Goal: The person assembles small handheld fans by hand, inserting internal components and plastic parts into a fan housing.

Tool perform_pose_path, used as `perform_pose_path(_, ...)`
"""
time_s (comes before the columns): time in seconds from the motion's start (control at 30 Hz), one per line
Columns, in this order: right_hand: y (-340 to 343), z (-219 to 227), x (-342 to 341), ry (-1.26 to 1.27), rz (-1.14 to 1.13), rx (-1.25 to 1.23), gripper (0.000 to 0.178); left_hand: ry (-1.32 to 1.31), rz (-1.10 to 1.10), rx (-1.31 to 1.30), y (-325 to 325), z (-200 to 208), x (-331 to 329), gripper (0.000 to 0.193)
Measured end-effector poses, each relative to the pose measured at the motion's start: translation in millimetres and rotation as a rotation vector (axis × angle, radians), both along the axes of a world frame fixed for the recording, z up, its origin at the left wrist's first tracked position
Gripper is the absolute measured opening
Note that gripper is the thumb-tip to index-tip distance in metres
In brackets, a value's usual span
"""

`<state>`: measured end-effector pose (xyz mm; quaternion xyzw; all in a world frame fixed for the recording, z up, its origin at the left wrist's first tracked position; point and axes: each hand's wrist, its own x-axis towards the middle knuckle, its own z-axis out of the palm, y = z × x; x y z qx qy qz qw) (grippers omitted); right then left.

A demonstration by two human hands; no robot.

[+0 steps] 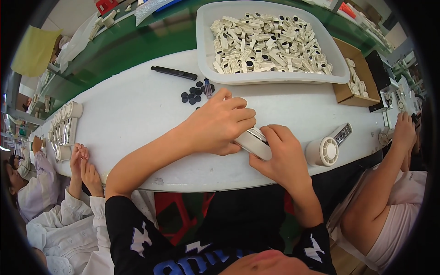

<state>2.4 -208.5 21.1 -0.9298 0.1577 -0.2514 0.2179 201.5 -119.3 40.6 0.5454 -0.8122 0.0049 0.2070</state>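
Observation:
Between my hands, above the middle of the white table, is a cream plastic handheld fan part (254,143) with a shiny strip along its edge. My left hand (224,123) is closed on its upper left end, fingers bent over it. The lower right end is gripped by my right hand (283,153), thumb and fingers round it. My hands cover much of the piece. Several black round caps (191,97) lie just beyond my left hand, beside a small screwdriver (208,88). To the right of my right hand lies a cream handheld fan (323,151) with its handle's inside showing.
A white plastic tub (275,78) full of small cream parts stands at the back. Right of it is a cardboard box (356,98) with more parts. A black cutter knife (174,73) lies back left. Several fans (68,130) line the left. Co-workers' hands (85,165) are on both sides.

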Motion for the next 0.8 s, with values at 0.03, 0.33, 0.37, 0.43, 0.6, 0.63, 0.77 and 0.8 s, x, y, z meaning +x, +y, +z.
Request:
perform_pose_path(0.03,-2,2,1,0.000,-0.002,-0.001,0.039,0.000,-0.002,-0.001,0,0,0,0.052)
perform_pose_path(0.33,-15,-1,9,-0.028,0.116,-0.086,0.034,0.016,-0.001,-0.003,2,-2,0,0.052)
perform_pose_path(0.37,-17,-1,9,-0.029,0.128,-0.102,0.034,0.011,0.000,0.001,1,-2,0,0.052)
perform_pose_path(0.43,-18,-1,10,-0.033,0.141,-0.120,0.034,0.004,0.002,0.003,1,-1,0,0.052)
perform_pose_path(0.6,-12,-5,8,-0.084,0.112,-0.101,0.034,0.020,0.002,-0.066,4,-6,-2,0.053)
perform_pose_path(0.63,-8,-7,7,-0.112,0.078,-0.076,0.035,0.018,0.004,-0.111,6,-7,-4,0.054)
perform_pose_path(0.77,2,-11,-2,-0.199,-0.003,-0.005,0.037,0.002,-0.043,-0.175,7,1,-5,0.053)
perform_pose_path(0.8,5,-11,-6,-0.225,-0.026,0.020,0.038,0.000,-0.066,-0.183,8,3,-7,0.052)
